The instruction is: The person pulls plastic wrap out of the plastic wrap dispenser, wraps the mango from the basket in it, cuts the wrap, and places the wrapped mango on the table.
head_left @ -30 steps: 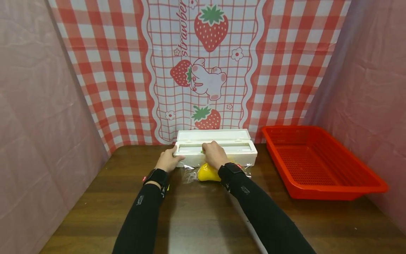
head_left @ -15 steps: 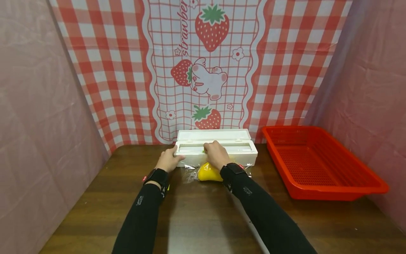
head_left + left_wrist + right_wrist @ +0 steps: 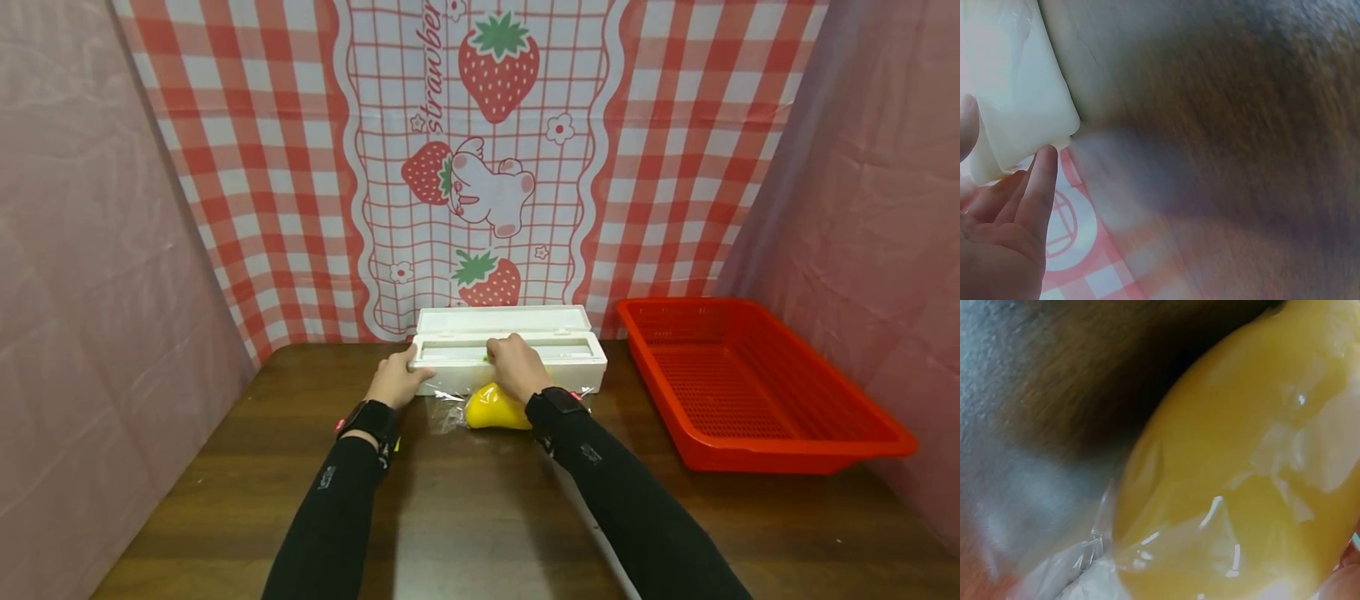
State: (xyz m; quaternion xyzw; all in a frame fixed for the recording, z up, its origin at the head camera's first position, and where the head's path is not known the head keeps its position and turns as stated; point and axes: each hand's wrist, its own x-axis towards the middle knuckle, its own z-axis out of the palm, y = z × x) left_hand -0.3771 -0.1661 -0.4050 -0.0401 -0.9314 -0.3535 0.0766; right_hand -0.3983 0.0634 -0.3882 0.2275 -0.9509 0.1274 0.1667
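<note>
A long white cling film dispenser (image 3: 461, 380) stands at the back of the table, its lid raised. My left hand (image 3: 393, 380) holds its left end, thumb on the front face; in the left wrist view, fingers (image 3: 1040, 187) press against the dispenser's end. At the top front edge my right hand (image 3: 516, 367) pinches a small green piece (image 3: 487, 358), mostly hidden by the fingers; it looks like the slide cutter. Clear film (image 3: 447, 412) hangs down the front over a yellow pear- or mango-shaped fruit (image 3: 491, 408). The right wrist view shows film stretched over this fruit (image 3: 1210, 456).
A red plastic basket (image 3: 697, 433) stands on the right side of the wooden table (image 3: 465, 517). Behind the dispenser hangs a red-and-white checked cloth (image 3: 300, 208) with strawberries. Pink cloth walls (image 3: 97, 292) flank the table.
My right hand has slid slightly to the right along the dispenser's front edge, with the green piece. The left hand keeps its hold on the dispenser's end.
</note>
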